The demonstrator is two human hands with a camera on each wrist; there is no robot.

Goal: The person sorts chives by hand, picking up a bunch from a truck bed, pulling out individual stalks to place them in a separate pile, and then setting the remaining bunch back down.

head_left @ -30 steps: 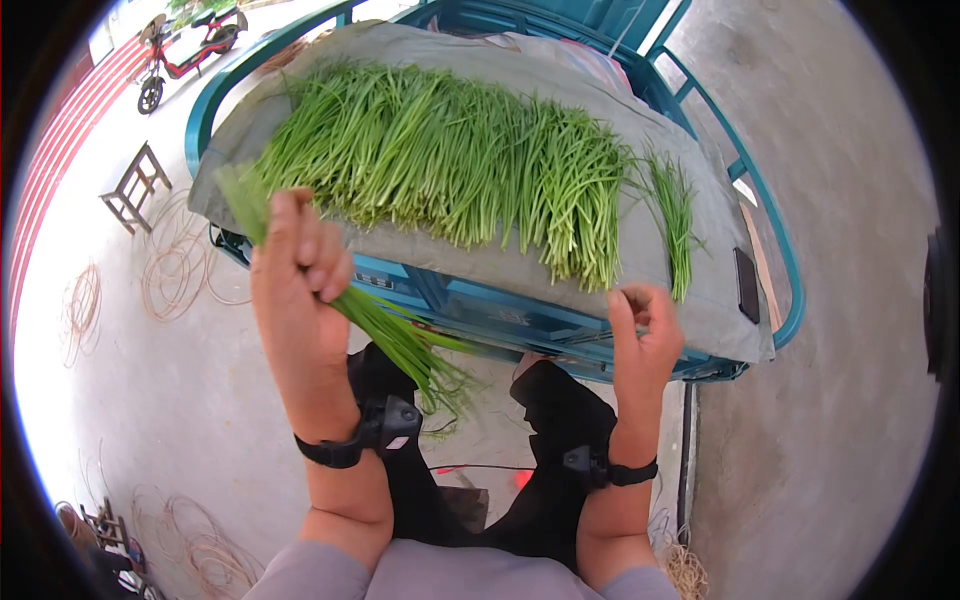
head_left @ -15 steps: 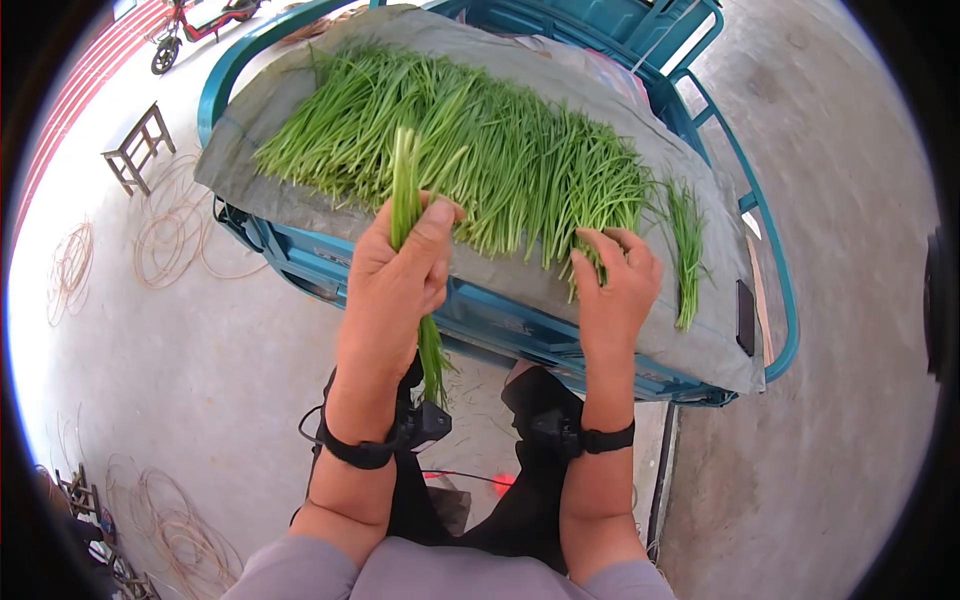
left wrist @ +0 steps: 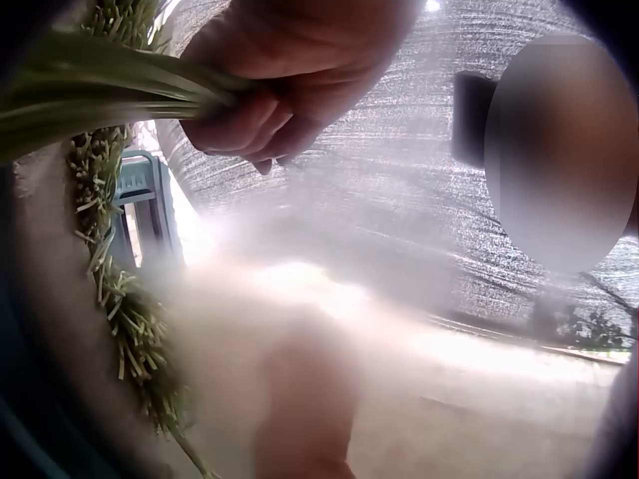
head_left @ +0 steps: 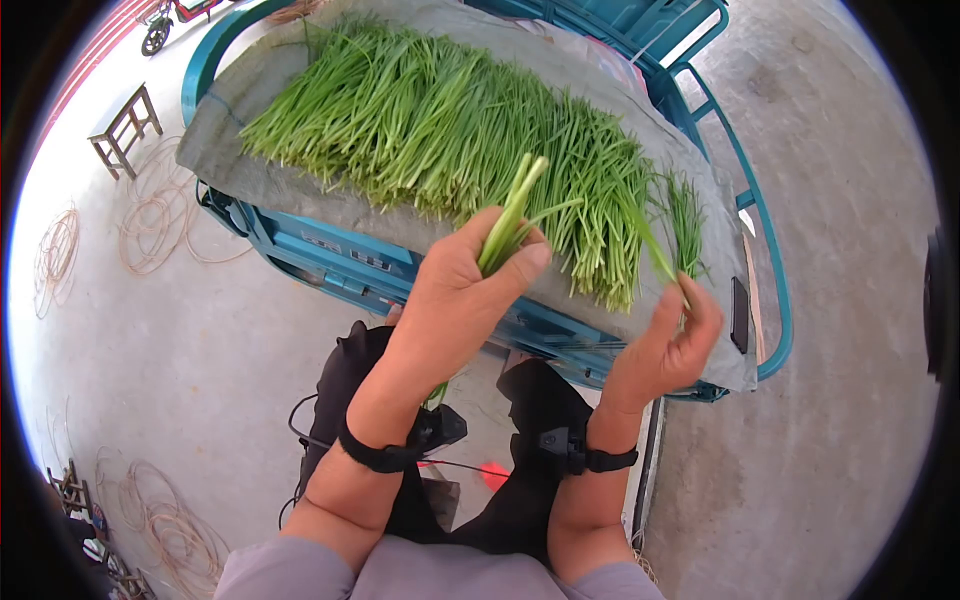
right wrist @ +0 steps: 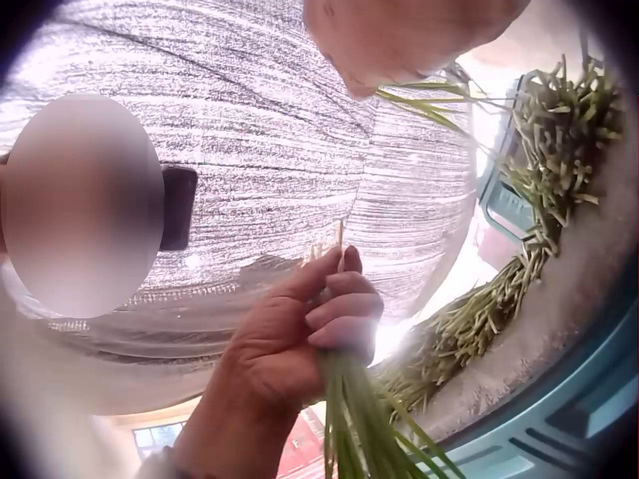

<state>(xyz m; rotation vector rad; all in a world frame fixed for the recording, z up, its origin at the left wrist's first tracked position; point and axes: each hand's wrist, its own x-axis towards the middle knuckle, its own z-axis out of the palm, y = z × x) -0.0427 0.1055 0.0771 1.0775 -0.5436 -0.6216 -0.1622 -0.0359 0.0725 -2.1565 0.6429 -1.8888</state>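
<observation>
Grey cloth [head_left: 215, 135] covers the blue cart [head_left: 325, 250], with a wide row of stalks [head_left: 430, 120] on it. Fingers curled, the left hand [head_left: 455, 295] grips a bunch [head_left: 510, 215]; the right hand [head_left: 668, 348] pinches thin blades [head_left: 653, 246] near the row.

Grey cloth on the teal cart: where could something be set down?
The cloth is bare between the long row of green stalks and the cart's near edge, and behind the row. The row crowds the middle; the left hand overhangs the near strip.
</observation>
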